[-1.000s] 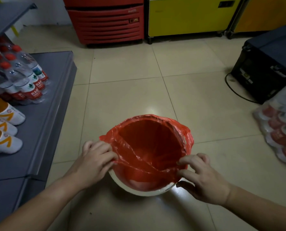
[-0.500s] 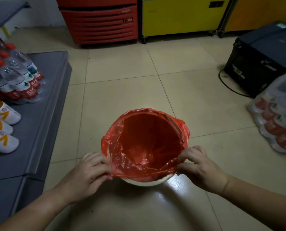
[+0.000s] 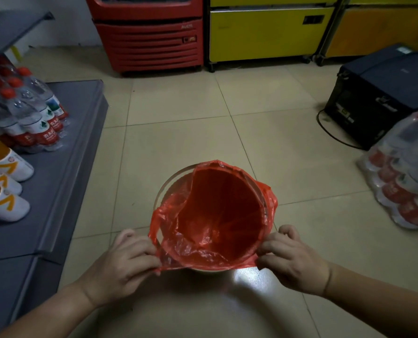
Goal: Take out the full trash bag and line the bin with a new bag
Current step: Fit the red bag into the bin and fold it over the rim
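Note:
A round white bin [image 3: 164, 185] stands on the tiled floor in front of me, with a thin red plastic bag [image 3: 217, 215] hanging open inside it. The bag's mouth is folded over the near and right rim; the far-left rim shows bare white. My left hand [image 3: 125, 259] pinches the bag's edge at the near-left of the rim. My right hand [image 3: 291, 259] pinches the bag's edge at the near-right. The inside of the bag looks empty.
A grey low shelf [image 3: 64, 167] on the left carries packs of water bottles [image 3: 32, 118] and orange drink bottles [image 3: 0, 181]. A wrapped bottle pack [image 3: 407, 176] and a black box [image 3: 383, 93] with a cable sit right. Red [image 3: 149, 40] and yellow coolers [image 3: 264, 32] stand behind.
Both hands have pulled the bag's near edge down over the near rim. The bag has slipped off the far-left rim, baring the white edge there.

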`<state>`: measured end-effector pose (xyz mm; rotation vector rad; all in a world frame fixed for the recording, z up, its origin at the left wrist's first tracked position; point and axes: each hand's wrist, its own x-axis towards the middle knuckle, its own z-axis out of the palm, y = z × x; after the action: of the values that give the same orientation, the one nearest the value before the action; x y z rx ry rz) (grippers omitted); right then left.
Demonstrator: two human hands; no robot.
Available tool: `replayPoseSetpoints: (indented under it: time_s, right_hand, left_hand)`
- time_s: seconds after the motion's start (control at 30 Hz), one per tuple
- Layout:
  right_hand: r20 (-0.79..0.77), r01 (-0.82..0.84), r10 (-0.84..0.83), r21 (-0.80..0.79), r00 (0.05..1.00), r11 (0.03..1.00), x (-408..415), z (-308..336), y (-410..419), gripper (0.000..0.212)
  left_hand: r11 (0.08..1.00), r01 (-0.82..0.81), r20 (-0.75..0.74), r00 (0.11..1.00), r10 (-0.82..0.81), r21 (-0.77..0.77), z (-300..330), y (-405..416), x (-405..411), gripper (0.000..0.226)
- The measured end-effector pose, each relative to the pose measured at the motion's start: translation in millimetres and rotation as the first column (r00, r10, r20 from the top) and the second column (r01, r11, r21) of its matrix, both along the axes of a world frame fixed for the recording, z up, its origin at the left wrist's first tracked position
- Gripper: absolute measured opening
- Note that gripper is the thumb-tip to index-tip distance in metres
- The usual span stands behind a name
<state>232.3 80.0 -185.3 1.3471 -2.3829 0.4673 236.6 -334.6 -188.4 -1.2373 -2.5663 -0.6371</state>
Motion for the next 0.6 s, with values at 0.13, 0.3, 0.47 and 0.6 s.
replayPoseSetpoints:
  time_s: [0.13, 0.3, 0.47, 0.6]
  right_hand:
    - [-0.065, 0.002, -0.002, 0.005, 0.998, 1.000, 2, -12, 0, 0.031]
    - [-0.171, 0.100, -0.100, -0.013, 0.980, 0.995, 8, -24, -6, 0.032]
    - [-0.164, 0.138, -0.145, -0.051, 0.976, 0.989, 14, -29, -15, 0.027]
    - [-0.149, 0.186, -0.185, -0.007, 0.971, 0.983, 15, -31, -14, 0.025]
  left_hand:
    - [0.998, 0.033, -0.049, 0.998, -0.035, -0.049, -7, -1, 3, 0.014]
    - [0.998, 0.000, -0.096, 0.995, -0.006, -0.062, -16, -1, 0, 0.010]
    - [0.997, 0.054, -0.198, 0.978, -0.062, -0.046, -25, -5, 5, 0.011]
    - [0.994, 0.009, -0.200, 0.979, -0.031, -0.107, -26, -14, 4, 0.015]
